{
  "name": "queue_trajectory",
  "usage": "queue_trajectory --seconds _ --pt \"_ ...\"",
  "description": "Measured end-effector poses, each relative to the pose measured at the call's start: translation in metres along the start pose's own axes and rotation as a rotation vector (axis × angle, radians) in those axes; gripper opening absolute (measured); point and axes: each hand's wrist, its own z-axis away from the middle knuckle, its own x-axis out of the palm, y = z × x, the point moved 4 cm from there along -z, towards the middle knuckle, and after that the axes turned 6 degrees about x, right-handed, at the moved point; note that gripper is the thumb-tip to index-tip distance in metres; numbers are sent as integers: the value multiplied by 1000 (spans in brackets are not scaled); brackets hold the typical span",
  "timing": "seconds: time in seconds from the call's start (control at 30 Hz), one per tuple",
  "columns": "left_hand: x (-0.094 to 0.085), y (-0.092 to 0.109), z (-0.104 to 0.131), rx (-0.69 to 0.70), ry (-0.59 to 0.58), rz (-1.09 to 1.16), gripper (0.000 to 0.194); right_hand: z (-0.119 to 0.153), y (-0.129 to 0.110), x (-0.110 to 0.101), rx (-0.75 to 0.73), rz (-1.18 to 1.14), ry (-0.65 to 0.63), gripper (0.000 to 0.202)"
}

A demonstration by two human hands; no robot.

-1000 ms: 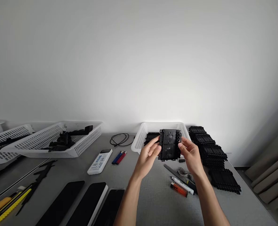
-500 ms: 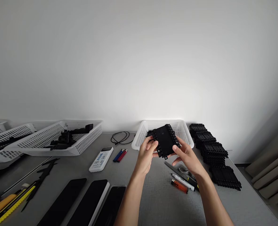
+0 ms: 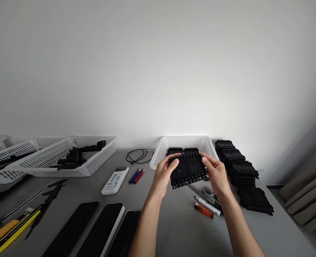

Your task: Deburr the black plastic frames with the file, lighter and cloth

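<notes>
A flat black plastic plate (image 3: 188,170) with knobbly toothed long edges is held up between my hands, above the table and in front of a white basket (image 3: 214,151). My left hand (image 3: 164,173) pinches its left end, thumb on top. At the right end, my right hand (image 3: 214,171) grips it with thumb and fingers. Behind it, similar black plates (image 3: 175,151) lie in the basket, partly hidden by the held one. More plates of this kind (image 3: 255,200) are piled in a row on the right side of the table.
Below my right hand lie an orange lighter (image 3: 204,210), a white marker (image 3: 207,204) and a grey-bladed tool. To the left are blue and red lighters (image 3: 138,176), a white power bank (image 3: 115,180), a black cable (image 3: 137,156), phone-like slabs (image 3: 100,228) and baskets (image 3: 87,172) holding black parts.
The black plate has been turned from a steep slant to nearly level lengthwise, with its toothed edges now front and back. More of the plates in the basket show.
</notes>
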Motion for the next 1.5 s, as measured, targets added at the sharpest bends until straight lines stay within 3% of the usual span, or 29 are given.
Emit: queue_trajectory --seconds 0.13,0.33,0.63,0.8,1.03,1.1,1.2,1.3,1.4,1.5 --pt "2 -5 0 -52 32 62 35 1 -2 1 3 2 -2 55" --pt "-2 -9 -1 -59 157 195 46 10 -10 17 34 -114 -182 63" --pt "7 1 6 -39 -38 128 50 5 -3 9 51 -172 -56 44" --pt "10 1 14 -40 -303 7 54 4 -5 5 42 -200 -42 39" --pt "2 -8 8 10 -210 -257 39 4 -10 -3 50 5 -78 38" --pt "4 -7 7 8 -250 -258 37 5 -10 -2 35 120 -125 41" --pt "8 -4 7 -68 -306 -216 37 9 -8 7 36 254 -313 44" --pt "7 -2 7 -137 -276 -159 45 12 -2 14 110 281 -421 45" --pt "4 -1 5 -125 -223 -66 56 9 4 14 156 143 -295 42" --pt "9 -4 6 -90 -302 17 65 6 9 13 105 -87 -74 41"
